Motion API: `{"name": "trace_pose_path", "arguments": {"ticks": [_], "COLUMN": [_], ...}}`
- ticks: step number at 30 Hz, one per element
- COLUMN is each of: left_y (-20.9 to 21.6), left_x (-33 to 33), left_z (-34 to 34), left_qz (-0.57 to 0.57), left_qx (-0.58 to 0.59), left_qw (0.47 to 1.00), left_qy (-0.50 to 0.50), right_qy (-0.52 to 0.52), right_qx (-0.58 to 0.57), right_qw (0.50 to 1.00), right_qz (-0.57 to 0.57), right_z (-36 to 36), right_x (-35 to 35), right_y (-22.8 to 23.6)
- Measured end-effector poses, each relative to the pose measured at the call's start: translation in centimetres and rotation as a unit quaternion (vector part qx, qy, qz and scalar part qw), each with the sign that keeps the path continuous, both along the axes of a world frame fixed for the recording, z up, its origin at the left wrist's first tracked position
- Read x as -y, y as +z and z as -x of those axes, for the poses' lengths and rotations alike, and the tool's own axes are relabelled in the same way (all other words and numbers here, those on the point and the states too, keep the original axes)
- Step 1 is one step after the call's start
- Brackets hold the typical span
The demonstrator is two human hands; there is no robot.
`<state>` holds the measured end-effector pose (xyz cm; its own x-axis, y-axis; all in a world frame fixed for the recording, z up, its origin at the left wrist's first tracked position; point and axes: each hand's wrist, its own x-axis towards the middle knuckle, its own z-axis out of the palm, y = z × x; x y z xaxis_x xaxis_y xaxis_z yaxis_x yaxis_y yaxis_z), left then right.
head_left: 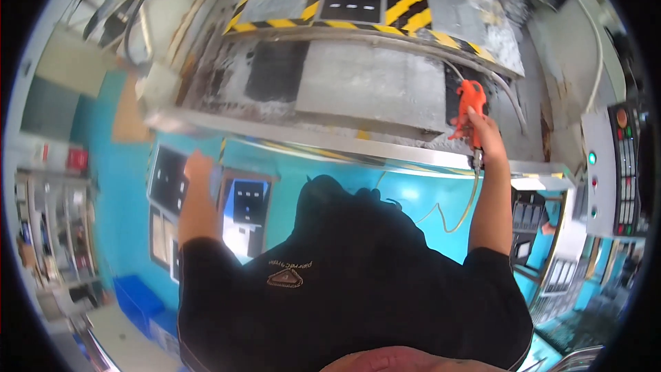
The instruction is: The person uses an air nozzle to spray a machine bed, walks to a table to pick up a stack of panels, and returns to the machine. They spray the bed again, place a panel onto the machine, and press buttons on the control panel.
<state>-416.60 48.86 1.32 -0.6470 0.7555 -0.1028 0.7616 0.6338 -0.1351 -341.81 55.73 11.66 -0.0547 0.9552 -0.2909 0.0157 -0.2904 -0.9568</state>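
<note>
My right hand (487,139) is wrapped round an orange air blow gun (471,100), held over the front edge of the machine bed at the right. A thin pale hose (474,200) hangs from the metal fitting at its lower end. At the left, my left hand (198,167) grips the edge of a black panel with small white slots (167,178), held tilted in front of the bed. The fingers there are partly blurred. A similar black panel (352,1) lies on the bed's far side, between yellow-and-black striped tape.
A grey metal block (372,86) spans the middle of the bed, behind a metal front rail (310,141). Another dark slotted panel (249,196) stands below the rail. A control box with buttons (606,172) is at the right. Blue bins (138,302) sit at lower left.
</note>
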Motion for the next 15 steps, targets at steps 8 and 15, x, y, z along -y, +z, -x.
{"name": "trace_pose_path", "arguments": {"ticks": [8, 15], "left_y": [1.6, 0.9], "left_x": [-0.4, 0.7], "left_z": [2.6, 3.7], "left_qz": [-0.011, -0.049], "left_qx": [-0.004, 0.044], "left_qw": [0.999, 0.995], "left_qy": [-0.047, -0.071], "right_qy": [0.021, 0.029], "right_qx": [0.016, 0.014], "right_qw": [1.0, 0.999], "right_qz": [0.016, 0.024], "right_z": [0.4, 1.4], "right_x": [-0.1, -0.1], "right_y": [1.5, 3.1]}}
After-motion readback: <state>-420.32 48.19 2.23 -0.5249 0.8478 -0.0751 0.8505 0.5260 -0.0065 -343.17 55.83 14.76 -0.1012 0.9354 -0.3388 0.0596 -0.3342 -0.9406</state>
